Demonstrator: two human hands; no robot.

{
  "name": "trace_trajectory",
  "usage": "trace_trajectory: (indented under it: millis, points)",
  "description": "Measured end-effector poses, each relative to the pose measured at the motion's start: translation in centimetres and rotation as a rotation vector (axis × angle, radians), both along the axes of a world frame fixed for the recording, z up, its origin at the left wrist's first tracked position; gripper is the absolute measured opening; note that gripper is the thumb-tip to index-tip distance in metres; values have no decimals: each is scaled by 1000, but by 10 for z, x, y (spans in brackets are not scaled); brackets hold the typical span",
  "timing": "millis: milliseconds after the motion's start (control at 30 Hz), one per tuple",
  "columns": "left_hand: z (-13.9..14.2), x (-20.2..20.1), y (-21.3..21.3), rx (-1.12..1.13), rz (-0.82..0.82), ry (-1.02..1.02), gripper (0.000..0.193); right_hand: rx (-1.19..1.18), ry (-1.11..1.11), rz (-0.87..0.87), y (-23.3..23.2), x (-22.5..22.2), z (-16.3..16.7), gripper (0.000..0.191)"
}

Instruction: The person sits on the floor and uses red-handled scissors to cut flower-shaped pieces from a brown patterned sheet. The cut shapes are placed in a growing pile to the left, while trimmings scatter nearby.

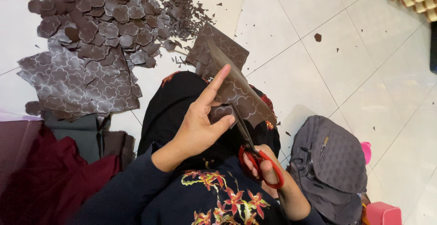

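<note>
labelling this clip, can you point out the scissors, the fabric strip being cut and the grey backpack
red-handled scissors (263, 160), head view, on the red handle loop.
brown patterned fabric strip (241, 93), head view, on its middle.
grey backpack (332, 170), head view, on its quilted front.

This looks like a home floor used as a craft or sewing spot. The person sits on glossy white floor tiles strewn with dark offcuts. Far left lies a heap of cut brown flower shapes over patterned brown sheets. Folded cloth lies near left, a grey backpack near right.
</note>
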State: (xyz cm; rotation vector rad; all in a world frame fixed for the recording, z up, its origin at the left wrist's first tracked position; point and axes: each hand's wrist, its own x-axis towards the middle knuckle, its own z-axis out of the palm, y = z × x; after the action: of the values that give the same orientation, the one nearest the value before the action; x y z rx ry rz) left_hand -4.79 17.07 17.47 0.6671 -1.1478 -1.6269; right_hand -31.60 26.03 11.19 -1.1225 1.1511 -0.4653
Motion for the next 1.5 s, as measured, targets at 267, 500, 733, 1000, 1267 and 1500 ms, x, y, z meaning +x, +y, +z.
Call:
trace_trajectory:
  millis: [267, 500, 733, 1000, 1267, 1500]
  points:
    - [0, 1, -1, -35, 4, 0, 96, 13, -40, -16, 3, -8, -10, 96]
    - [-5, 0, -2, -2, -32, -47, 100, -41, -37, 17, -1, -4, -7, 97]
    - [-36, -11, -15, 103, 89, 76, 86, -136, -85, 107, -14, 3, 17, 103]
    - [-43, -24, -9, 140, 200, 111, 79, -350, 31, -114, -21, 14, 10, 102]
    - [-31, -31, -1, 185, 214, 197, 71, -419, -18, -170, -17, 33, -10, 85]
    - [-37, -44, 10, 305, 31, 140, 54, -393, -20, -461, -30, 37, -14, 22]
